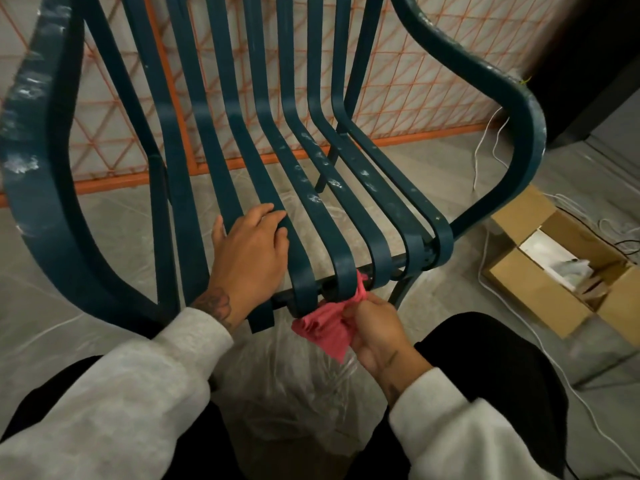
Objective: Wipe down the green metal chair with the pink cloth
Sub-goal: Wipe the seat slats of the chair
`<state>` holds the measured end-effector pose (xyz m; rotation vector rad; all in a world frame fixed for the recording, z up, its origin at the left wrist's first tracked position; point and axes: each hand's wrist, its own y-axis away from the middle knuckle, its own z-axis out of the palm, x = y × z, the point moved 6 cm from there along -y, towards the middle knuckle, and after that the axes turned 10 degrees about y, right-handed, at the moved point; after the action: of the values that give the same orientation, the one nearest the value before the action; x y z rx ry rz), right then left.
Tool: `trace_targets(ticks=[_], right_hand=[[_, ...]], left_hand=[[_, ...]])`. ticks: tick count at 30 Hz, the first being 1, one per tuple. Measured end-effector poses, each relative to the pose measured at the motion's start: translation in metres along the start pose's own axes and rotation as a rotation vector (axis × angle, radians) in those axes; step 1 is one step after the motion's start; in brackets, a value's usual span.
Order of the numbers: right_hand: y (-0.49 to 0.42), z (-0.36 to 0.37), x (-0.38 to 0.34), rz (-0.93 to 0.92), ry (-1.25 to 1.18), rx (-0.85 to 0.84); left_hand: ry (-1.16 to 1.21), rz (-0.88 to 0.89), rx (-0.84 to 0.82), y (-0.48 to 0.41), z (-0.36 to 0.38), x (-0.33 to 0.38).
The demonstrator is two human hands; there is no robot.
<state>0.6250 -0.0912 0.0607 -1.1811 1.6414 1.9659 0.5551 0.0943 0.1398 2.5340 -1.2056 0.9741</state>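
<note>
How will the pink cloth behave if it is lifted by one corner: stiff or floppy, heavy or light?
Probably floppy: the pink cloth bunches into folds where the right hand pinches it, and a corner droops below. It looks thin, so likely light. It seems to bend around a slat end of the green chair, so it should follow curves.

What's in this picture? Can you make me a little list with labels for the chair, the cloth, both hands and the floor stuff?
chair: green metal chair, slatted, white smudges on slats and arms
cloth: pink cloth, bunched at the seat's front edge
right hand: fingers pinch the cloth
left hand: rests flat on the seat slats
floor: open cardboard box, white cables, clear plastic sheet
behind: orange grid panel
</note>
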Motion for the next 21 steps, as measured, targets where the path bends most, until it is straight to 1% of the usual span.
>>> trace_targets(ticks=[1,3,7,11,13,15,19,21], right_hand=[[-0.003,0.002,0.003,0.037,-0.08,0.017],[-0.006,0.005,0.006,0.064,-0.164,0.06],[0.003,0.004,0.009,-0.007,-0.117,0.057],[0.019,-0.006,0.004,-0.142,-0.058,0.096],[0.025,-0.009,0.0,-0.233,0.075,0.12],[0.031,-0.011,-0.01,-0.361,0.28,0.157],[0.043,-0.01,-0.047,-0.728,0.597,0.278],[0.047,0.0,-0.069,-0.874,0.776,0.269]], left_hand=[[0.003,0.002,0.002,0.0,0.0,0.001],[0.011,0.001,0.003,0.0,-0.001,0.002],[0.022,-0.002,0.006,0.0,-0.001,0.003],[0.024,0.003,0.009,0.0,-0.001,0.002],[0.03,0.004,0.01,0.0,0.0,0.001],[0.033,0.007,0.017,0.0,0.0,0.0],[0.033,0.014,0.032,0.0,0.0,-0.001],[0.031,0.016,0.043,-0.001,0.0,-0.001]])
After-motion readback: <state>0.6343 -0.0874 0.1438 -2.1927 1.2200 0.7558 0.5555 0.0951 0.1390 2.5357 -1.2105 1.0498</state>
